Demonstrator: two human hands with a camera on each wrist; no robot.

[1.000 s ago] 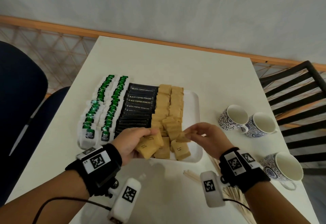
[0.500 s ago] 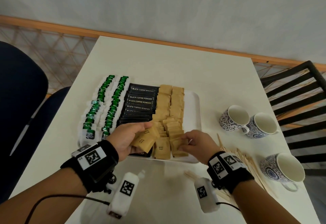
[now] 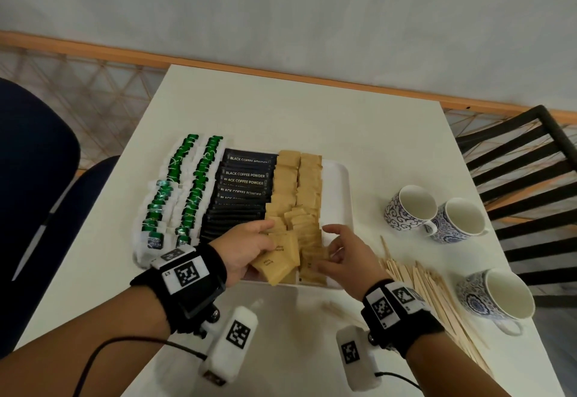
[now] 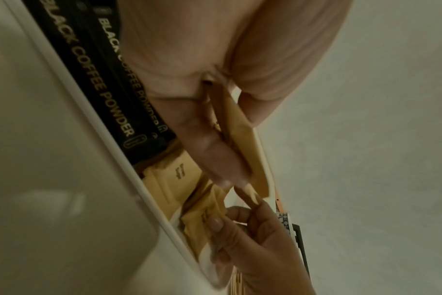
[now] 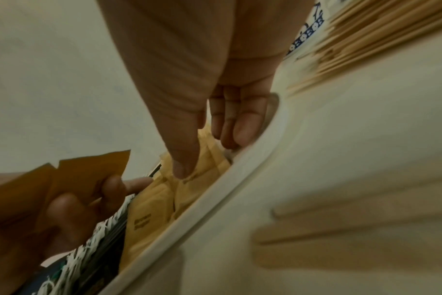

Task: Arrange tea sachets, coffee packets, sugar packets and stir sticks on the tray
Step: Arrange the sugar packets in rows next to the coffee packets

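Note:
A white tray (image 3: pixel 338 184) holds rows of green tea sachets (image 3: pixel 187 190), black coffee packets (image 3: pixel 243 196) and brown sugar packets (image 3: pixel 296 190). My left hand (image 3: pixel 249 246) grips a small bunch of sugar packets (image 3: pixel 278 259) over the tray's near edge; the left wrist view shows that bunch (image 4: pixel 250 143) pinched between thumb and fingers. My right hand (image 3: pixel 334 246) rests on the near end of the right sugar row. Its thumb (image 5: pixel 184 159) presses the tray's sugar packets (image 5: pixel 149 201), fingers straight beside the rim (image 5: pixel 215 195). Stir sticks (image 3: pixel 427 290) lie on the table right of the tray.
Three blue-patterned cups stand to the right: two together (image 3: pixel 409 206) (image 3: pixel 462 218) and one nearer (image 3: pixel 496 296). A black slatted chair (image 3: pixel 530 162) is at the right table edge, a blue chair (image 3: pixel 31 178) at the left. One loose stick (image 3: pixel 340 312) lies below the tray.
My right hand, which held one sugar packet above the tray, has gone down and set it into the near right row. My left hand keeps its bunch and has shifted slightly.

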